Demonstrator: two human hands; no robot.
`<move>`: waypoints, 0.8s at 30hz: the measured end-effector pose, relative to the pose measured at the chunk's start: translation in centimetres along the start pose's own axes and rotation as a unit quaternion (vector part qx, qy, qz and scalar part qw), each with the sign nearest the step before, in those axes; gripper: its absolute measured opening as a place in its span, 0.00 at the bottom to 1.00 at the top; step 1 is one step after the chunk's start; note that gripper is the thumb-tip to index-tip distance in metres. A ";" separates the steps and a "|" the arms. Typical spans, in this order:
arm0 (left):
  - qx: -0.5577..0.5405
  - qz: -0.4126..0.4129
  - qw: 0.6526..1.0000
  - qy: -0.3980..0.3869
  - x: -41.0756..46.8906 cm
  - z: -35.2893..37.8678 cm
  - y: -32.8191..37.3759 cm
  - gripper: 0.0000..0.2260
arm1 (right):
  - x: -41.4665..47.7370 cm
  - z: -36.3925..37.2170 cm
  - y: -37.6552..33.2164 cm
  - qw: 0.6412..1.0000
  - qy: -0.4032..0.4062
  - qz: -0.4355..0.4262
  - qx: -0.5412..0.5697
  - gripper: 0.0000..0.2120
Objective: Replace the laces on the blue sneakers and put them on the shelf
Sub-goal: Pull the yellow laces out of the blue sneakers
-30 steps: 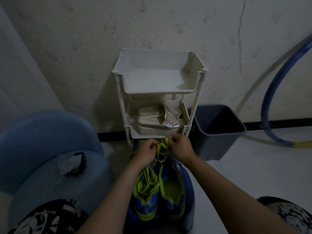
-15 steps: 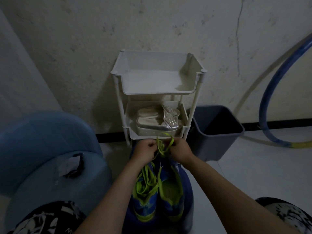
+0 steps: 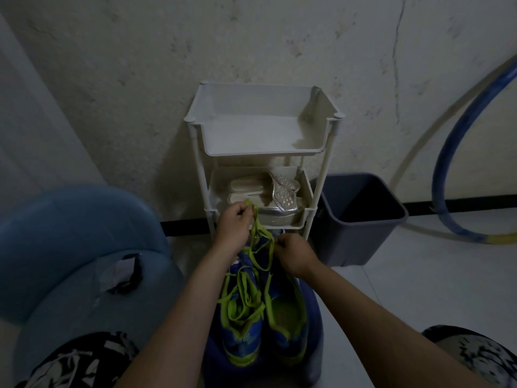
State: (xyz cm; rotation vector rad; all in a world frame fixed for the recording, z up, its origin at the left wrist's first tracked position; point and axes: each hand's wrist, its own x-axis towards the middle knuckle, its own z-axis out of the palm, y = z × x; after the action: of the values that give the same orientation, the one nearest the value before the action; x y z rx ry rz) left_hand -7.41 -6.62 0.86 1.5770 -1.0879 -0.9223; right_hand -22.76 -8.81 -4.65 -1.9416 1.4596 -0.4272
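Two blue sneakers with lime-green trim stand side by side on a blue stool between my knees: the left sneaker [image 3: 243, 329] and the right sneaker [image 3: 288, 326]. A lime-green lace [image 3: 258, 242] runs up from the right sneaker's front. My left hand [image 3: 233, 225] pinches the lace's upper end, raised in front of the shelf's middle tier. My right hand [image 3: 293, 254] grips the lace lower down, at the right sneaker's toe. More green lace [image 3: 242, 301] lies loose and tangled over the left sneaker. The white three-tier shelf [image 3: 263, 152] stands against the wall just beyond.
The shelf's top tier holds nothing; silver sandals [image 3: 268, 196] fill the middle tier. A dark grey bin [image 3: 358, 219] stands to the right of the shelf, a blue hoop [image 3: 444, 169] leans on the wall, and a big blue water jug [image 3: 70, 247] sits at my left.
My left hand has lifted up and away from the right hand, drawing the green lace taut upward. My right hand has stayed low at the sneaker's toe.
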 end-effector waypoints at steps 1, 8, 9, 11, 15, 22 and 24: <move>0.018 -0.010 1.000 0.005 0.2 -0.1 -0.4 0.12 | -0.2 -0.2 -0.1 1.000 0.019 0.004 0.002 0.15; 0.078 -0.037 0.996 0.009 0.0 0.1 -1.4 0.13 | -0.3 -0.5 0.1 0.996 0.046 0.040 0.062 0.12; 0.108 -0.030 0.994 0.002 0.0 0.2 -1.5 0.14 | -0.3 -0.5 -0.1 0.998 0.034 0.033 0.051 0.11; 0.150 -0.025 0.988 -0.004 -0.1 0.4 -1.5 0.15 | -0.4 -0.5 -0.3 0.999 0.020 0.017 0.030 0.11; 0.140 -0.008 0.990 -0.033 0.0 0.2 -1.3 0.14 | 0.0 -0.3 0.2 0.998 0.035 0.029 0.046 0.07; 0.208 0.125 0.961 -0.132 0.1 -1.1 3.0 0.12 | -0.4 -2.7 -2.7 0.946 -0.027 -0.052 0.320 0.34; 0.181 0.178 0.964 -0.081 -0.2 -1.2 4.4 0.11 | -0.8 -2.9 -3.8 0.921 -0.105 -0.062 0.371 0.30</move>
State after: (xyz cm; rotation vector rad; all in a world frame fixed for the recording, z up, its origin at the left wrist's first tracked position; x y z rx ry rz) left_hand -7.24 -6.65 5.38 1.5368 -1.6698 -0.6381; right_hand -22.04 -8.33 0.15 -1.4040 0.8530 -0.6889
